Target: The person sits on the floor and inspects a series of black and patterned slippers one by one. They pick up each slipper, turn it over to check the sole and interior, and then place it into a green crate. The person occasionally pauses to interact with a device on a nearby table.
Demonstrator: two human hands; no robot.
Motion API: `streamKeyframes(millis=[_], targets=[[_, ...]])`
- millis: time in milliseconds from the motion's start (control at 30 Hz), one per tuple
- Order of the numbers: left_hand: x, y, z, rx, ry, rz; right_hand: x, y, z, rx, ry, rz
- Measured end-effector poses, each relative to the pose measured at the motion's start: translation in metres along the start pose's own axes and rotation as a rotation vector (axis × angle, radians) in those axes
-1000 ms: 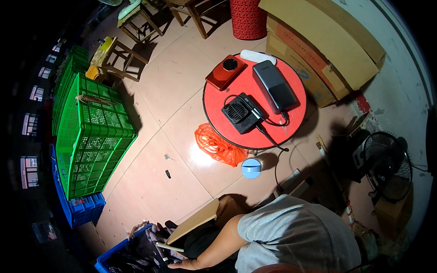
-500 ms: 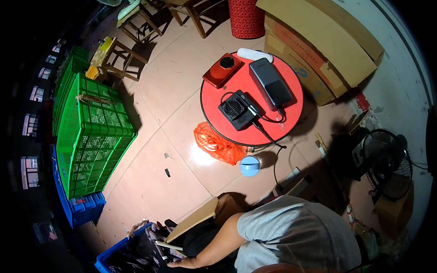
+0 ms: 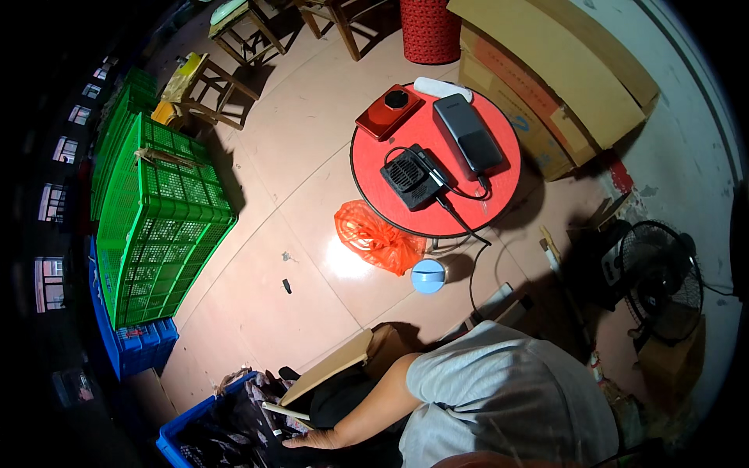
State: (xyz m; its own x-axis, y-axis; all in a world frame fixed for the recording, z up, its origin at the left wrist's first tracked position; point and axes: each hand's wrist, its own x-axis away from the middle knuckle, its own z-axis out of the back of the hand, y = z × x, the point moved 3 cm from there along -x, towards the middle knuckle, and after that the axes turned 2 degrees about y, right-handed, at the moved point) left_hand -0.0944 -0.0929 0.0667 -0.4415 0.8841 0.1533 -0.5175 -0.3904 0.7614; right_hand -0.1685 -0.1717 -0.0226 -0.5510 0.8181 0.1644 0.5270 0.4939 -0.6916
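Low at the bottom edge of the view, the person's left hand [image 3: 316, 439] reaches leftward and down from the grey-shirted torso into the blue plastic crate of dark, tangled parts [image 3: 204, 434], at the crate's near right corner. It lies flat, palm down, fingers loosely spread on the dark pile; whether they pinch anything I cannot tell. Just above the hand a thin pale rod [image 3: 285, 412] lies with its long axis running left-up to right-down, almost parallel to the forearm and close to the fingertips. A slanted flap of the brown cardboard box [image 3: 334, 365] overhangs that spot from the upper right, so open room lies mainly to the left, deeper into the crate. No right hand shows, so the left is the only one near. Well apart, across bare floor tiles, stand the round red table [image 3: 499, 183] with a black fan-like device [image 3: 406, 177] near its middle, and the green lattice crates [image 3: 160, 222] at the far left.
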Motion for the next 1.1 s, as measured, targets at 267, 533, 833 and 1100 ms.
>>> streamKeyframes(millis=[267, 533, 833, 1100], targets=[[0.018, 0.003, -0.009, 0.123, 0.011, -0.068, 0.005, 0.011, -0.012, -0.020, 0.063, 0.470], [0.046, 0.017, -0.049, 0.340, 0.002, -0.192, 0.102, -0.057, 0.015, 0.137, -0.184, 0.552], [0.070, 0.009, -0.058, -0.262, 0.101, -0.311, 0.138, -0.065, 0.042, 0.774, 0.186, 0.746], [0.073, 0.038, -0.070, -0.237, -0.011, -0.713, 0.154, -0.078, 0.046, 1.075, 0.119, 0.676]])
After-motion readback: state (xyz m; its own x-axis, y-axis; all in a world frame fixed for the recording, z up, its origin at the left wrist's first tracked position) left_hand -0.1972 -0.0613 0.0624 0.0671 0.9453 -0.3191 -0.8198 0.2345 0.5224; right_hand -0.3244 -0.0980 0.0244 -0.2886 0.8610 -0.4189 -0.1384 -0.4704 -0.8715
